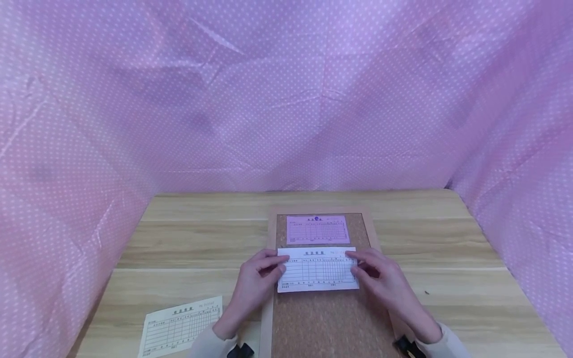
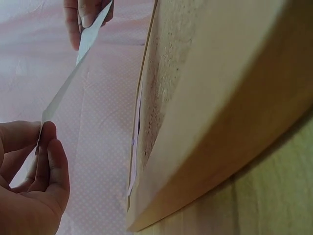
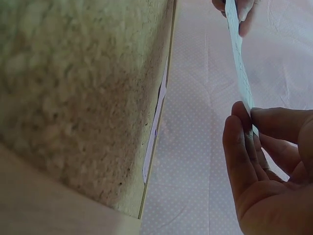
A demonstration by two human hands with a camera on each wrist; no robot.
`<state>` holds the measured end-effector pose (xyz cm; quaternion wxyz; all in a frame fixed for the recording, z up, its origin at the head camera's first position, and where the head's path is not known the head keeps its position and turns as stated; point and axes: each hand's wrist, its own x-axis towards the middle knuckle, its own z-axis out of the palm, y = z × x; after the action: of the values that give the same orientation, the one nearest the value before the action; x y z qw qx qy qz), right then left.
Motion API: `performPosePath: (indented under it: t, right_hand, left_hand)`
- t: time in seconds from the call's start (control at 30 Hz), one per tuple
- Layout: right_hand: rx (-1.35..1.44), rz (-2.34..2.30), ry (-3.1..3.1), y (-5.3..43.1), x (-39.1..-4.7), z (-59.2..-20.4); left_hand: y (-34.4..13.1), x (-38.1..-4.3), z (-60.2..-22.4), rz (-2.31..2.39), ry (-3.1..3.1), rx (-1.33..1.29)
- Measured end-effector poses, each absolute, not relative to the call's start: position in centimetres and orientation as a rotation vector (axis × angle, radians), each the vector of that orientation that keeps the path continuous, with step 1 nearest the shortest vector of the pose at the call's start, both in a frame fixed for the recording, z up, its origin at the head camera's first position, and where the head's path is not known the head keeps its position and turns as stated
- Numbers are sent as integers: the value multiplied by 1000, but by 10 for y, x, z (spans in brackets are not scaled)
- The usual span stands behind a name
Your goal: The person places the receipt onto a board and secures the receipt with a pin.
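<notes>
A white printed form slip point(image 1: 318, 276) is held up between both hands, clear of the wood-framed cork board point(image 1: 331, 323) in the wrist views. My left hand point(image 1: 256, 281) pinches its left edge between thumb and fingers. On the opposite edge, the right hand point(image 1: 386, 278) grips it the same way. The sheet point(image 2: 61, 95) bends slightly between the two hands in the left wrist view. Just beyond it, a pink form slip point(image 1: 318, 232) lies on the upper part of the board, with a small purple pushpin point(image 1: 316, 219) at its top middle.
A pale yellow form slip point(image 1: 181, 325) lies on the wooden table point(image 1: 206, 238), left of the board and beside the left forearm. A tiny dark speck point(image 1: 427, 293) shows on the table at right. Pink dotted cloth point(image 1: 286, 99) hangs behind and along both sides.
</notes>
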<state>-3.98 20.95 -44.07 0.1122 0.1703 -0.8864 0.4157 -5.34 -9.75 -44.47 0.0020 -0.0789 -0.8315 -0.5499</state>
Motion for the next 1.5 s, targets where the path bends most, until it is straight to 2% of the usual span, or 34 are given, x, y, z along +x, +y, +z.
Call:
performPosePath:
  t: [0.83,1.5]
  right_hand:
    - [358,1210,-2812,209,-41,-439]
    - [484,1140,-2860,216,-50,-436]
  left_hand:
    - [-94,-56,-455,-1684,-2617,-328]
    - [-94,-65,-457,-1519,-2732,-445]
